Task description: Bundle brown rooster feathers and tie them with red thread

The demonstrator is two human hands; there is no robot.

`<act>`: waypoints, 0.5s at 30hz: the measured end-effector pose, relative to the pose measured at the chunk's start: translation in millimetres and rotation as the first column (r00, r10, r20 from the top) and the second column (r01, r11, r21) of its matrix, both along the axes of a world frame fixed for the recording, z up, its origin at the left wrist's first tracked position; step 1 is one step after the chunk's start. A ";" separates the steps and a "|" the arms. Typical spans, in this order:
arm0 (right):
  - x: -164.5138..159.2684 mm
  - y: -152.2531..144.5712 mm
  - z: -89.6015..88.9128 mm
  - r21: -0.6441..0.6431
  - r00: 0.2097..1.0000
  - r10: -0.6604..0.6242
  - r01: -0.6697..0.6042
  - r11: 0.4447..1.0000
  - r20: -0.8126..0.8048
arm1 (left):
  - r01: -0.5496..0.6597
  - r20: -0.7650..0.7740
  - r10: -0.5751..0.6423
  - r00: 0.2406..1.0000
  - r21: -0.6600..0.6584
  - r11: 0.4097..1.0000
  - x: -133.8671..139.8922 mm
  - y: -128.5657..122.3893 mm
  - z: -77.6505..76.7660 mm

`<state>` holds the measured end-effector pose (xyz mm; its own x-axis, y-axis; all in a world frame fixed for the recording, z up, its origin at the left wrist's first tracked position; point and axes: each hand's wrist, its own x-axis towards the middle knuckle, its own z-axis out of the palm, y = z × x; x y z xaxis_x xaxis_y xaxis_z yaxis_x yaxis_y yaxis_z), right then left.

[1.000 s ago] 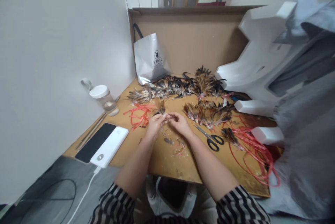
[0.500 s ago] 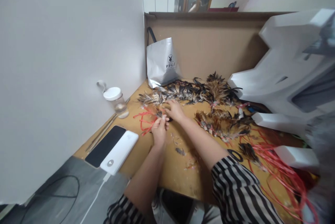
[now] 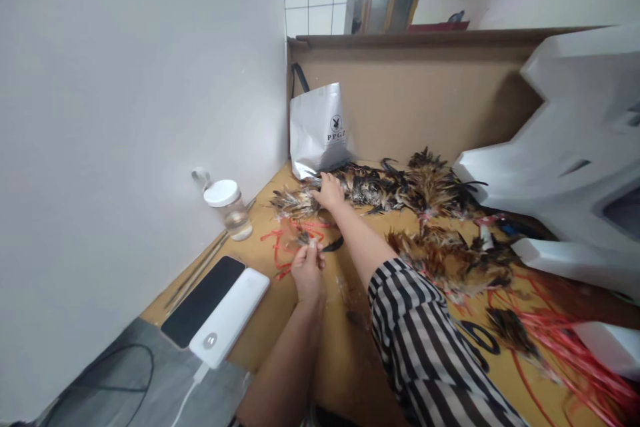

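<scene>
My left hand [image 3: 307, 268] is closed in a pinch on a small bunch of feathers [image 3: 303, 238], low over the table. Grey-brown tips show past the fingers, and a long dark feather [image 3: 334, 245] sticks out to the right. Red plastic strips [image 3: 278, 255] lie just left of that hand. Farther back, my right hand [image 3: 330, 191] reaches onto the long pile of brown, black and pale feathers [image 3: 373, 188]. Its fingers are apart on the pile's near edge, with nothing visibly held; the fingertips are partly lost among the feathers.
A silver bag [image 3: 320, 127] stands behind the pile. At left are a lidded jar [image 3: 233, 210], thin sticks [image 3: 197, 270], a phone [image 3: 205, 300] and a white power bank [image 3: 230, 317]. To the right lie more feathers [image 3: 450, 264], black scissors [image 3: 477, 340], red strips [image 3: 580, 354] and white foam [image 3: 550, 120].
My right hand has moved away from beside the left one, back to the feather pile. The left still pinches its bunch. The whole view has shifted slightly.
</scene>
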<state>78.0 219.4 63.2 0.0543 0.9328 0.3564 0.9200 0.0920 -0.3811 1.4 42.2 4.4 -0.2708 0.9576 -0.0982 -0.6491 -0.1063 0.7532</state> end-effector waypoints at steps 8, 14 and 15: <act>-8.6 38.4 2.6 -0.166 0.994 0.097 -0.088 0.982 0.049 | 0.020 0.012 -0.019 1.000 -0.031 0.999 1.1 -0.9 1.7; -9.1 47.2 -6.7 -0.310 0.988 0.081 -0.035 0.950 0.135 | 0.019 0.025 -0.017 1.000 -0.095 0.995 1.7 -2.7 5.5; -9.0 46.0 -9.8 -0.313 0.988 0.067 -0.021 0.950 0.139 | 0.022 0.030 -0.019 0.999 -0.091 0.996 1.7 -2.6 5.3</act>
<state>69.0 265.4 53.4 -0.0202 0.9985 0.0507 0.9654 0.0326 -0.2589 3.1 39.6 9.7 -0.2471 0.9495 -0.1933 -0.6724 -0.0244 0.7398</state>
